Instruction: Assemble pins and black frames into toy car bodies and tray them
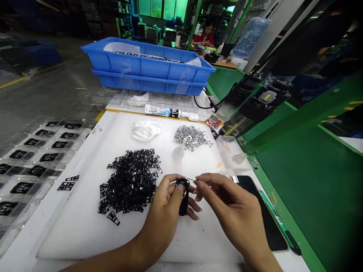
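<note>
1. A white table [27,240] carries a thick white mat [93,240]
2. On the mat — a heap of loose black parts [129,185], a pile of small silvery pieces [191,137], a crumpled white bundle [146,131]
3. Near its left edge, some separate black pieces [68,183]
4. Along the right — a clear plastic box [228,149], a dark flat slab [268,217], a green cutter [278,218]

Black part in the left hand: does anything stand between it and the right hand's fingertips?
No separate obstacle appears. Only the thin piece pinched by the right hand shows in the gap, near the top of the black part; fingers of the left hand emerge beyond its right edge, lower down.
</note>
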